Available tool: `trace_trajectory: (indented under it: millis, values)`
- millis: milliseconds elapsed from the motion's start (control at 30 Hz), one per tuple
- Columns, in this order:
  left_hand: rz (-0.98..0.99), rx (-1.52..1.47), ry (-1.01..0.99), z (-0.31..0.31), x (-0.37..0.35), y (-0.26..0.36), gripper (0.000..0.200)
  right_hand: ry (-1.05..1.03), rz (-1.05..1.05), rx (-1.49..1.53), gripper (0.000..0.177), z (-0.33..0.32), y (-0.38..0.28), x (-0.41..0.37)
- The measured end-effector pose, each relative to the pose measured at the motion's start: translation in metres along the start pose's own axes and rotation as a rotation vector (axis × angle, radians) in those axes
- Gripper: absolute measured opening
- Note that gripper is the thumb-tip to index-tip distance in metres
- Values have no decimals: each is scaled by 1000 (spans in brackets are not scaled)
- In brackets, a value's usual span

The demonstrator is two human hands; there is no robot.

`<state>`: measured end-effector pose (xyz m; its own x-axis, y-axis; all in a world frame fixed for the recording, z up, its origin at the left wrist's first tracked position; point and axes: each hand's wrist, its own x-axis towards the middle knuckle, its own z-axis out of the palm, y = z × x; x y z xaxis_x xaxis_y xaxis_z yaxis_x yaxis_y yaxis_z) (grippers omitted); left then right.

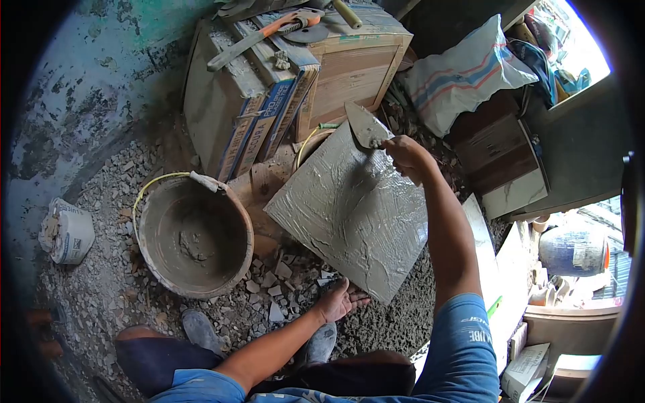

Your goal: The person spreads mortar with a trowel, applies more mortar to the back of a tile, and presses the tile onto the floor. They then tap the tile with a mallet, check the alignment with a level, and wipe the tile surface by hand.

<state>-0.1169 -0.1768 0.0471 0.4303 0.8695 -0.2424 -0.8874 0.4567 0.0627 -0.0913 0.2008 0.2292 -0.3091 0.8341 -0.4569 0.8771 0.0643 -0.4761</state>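
Observation:
A square tile (349, 208), its upper face coated with wet grey cement, lies tilted in front of me. My right hand (406, 158) is closed round the handle of a pointed trowel (365, 126), and the blade is over the far corner of the tile. Ridges and smears run across the cement. Below the tile's near edge, my left hand (341, 302) is turned palm up, with its fingers stretched out close to the near corner. Left of the tile stands a bucket (195, 235) with grey cement inside and a yellow handle.
Stacked tile boxes (262, 127) at the back carry an orange-handled wrench (262, 37). A white woven sack (463, 77) lies at the back right. Rubble (107, 302) covers the floor, with a crumpled white bag (67, 232) by the wall.

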Motion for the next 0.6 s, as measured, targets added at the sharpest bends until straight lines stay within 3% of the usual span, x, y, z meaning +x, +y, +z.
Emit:
trace_trajectory:
  millis: [67, 133, 200, 267, 333, 367, 400, 433, 467, 600]
  values:
    - [19, 13, -55, 3, 0, 1, 54, 12, -24, -14, 48, -1, -3, 15]
    - [26, 24, -32, 17, -2, 4, 53, 66, 74, -86, 48, -6, -19, 24]
    - [26, 7, 26, 22, -3, 4, 53, 91, 150, 23, 40, -13, -10, 50]
    - [29, -6, 28, 19, -3, 4, 52, 192, 141, -100, 36, -23, 19, 84]
    - [54, 2, 25, 18, -4, 3, 52, 281, 163, -190, 33, -37, 15, 54]
    - [54, -19, 8, 20, -4, 6, 52, 209, 117, -81, 33, -48, 50, 75]
    - [53, -32, 10, 6, 1, -1, 52, 168, 37, -159, 35, -55, 48, 56]
    - [65, -25, 1, 6, -4, -3, 50, 140, -298, -176, 34, -52, 52, 36]
    - [84, -8, -21, 6, 0, 6, 48, 110, -198, 3, 31, -47, 26, -9]
    - [86, 69, 104, 7, 2, 21, 43, -179, 11, -82, 26, -5, -87, -151]
